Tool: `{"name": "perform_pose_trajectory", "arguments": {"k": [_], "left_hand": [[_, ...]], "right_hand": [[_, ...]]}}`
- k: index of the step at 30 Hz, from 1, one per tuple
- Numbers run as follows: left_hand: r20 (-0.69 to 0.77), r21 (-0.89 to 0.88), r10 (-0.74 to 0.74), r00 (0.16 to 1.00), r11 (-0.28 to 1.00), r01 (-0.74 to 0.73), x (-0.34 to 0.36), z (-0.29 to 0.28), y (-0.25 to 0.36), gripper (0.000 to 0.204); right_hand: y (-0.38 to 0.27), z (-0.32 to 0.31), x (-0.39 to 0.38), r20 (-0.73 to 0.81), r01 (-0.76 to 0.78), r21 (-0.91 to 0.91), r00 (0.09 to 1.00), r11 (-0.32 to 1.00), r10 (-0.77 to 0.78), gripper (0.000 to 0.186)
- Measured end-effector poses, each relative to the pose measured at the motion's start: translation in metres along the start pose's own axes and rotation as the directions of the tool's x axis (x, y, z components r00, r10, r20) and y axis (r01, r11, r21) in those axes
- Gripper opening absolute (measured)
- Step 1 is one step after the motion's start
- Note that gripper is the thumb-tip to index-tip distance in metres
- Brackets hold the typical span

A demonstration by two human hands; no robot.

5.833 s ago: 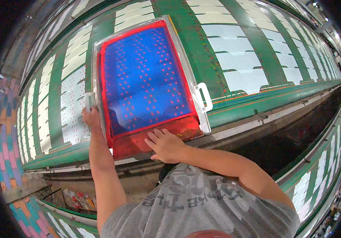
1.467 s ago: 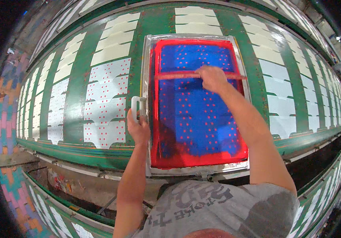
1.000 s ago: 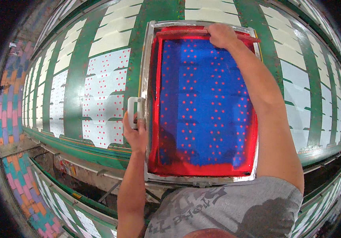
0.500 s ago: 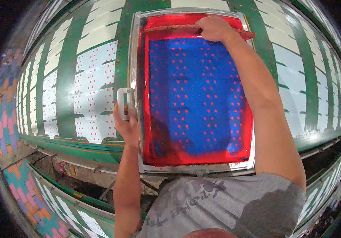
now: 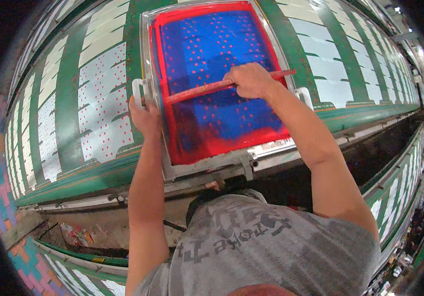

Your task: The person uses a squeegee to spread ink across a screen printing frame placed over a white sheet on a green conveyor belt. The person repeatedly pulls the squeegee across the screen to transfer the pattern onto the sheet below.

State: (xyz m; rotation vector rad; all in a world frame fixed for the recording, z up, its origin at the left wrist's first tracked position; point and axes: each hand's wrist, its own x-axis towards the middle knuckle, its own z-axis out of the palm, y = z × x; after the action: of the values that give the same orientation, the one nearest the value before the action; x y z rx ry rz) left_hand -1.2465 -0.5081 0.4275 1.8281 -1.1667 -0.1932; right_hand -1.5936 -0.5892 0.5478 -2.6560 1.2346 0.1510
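A framed printing screen (image 5: 155,148) lies on the green table, its blue mesh (image 5: 214,37) dotted with small red spots and edged by wet red ink (image 5: 207,150). My right hand (image 5: 252,81) is closed around the middle of a long red squeegee (image 5: 194,92), which crosses the mesh from side to side, tilted slightly up to the right. On the frame's left side, my left hand (image 5: 144,116) wraps round a white handle (image 5: 137,91). A second white handle (image 5: 305,97) shows on the right side, beside my right forearm.
White pieces with red dots (image 5: 104,106) lie on the green table (image 5: 69,126) at left. Plain pale pieces (image 5: 326,69) lie at right. A metal rail (image 5: 88,203) runs along the near edge, with another green table and its pale pieces behind me.
My right hand has drawn the squeegee from the screen's far end toward me, to about mid-mesh. My left hand stays on the handle. The view has turned and shifted.
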Motion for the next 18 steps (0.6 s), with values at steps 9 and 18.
{"name": "perform_pose_trajectory", "arguments": {"k": [9, 18], "left_hand": [[0.016, -0.004, -0.121, 0.993, 0.993, 0.121, -0.001, -0.005, 0.014, 0.056], [-0.046, 0.163, -0.103, 0.994, 0.981, 0.11, 0.001, 0.0, 0.013, 0.053]], "right_hand": [[-0.095, 0.028, -0.123, 0.031, -0.063, 0.049, 0.998, 0.997, 0.062, 0.032], [-0.114, 0.056, -0.175, -0.227, 0.075, 0.105, 0.973, 0.992, -0.049, 0.054]]}}
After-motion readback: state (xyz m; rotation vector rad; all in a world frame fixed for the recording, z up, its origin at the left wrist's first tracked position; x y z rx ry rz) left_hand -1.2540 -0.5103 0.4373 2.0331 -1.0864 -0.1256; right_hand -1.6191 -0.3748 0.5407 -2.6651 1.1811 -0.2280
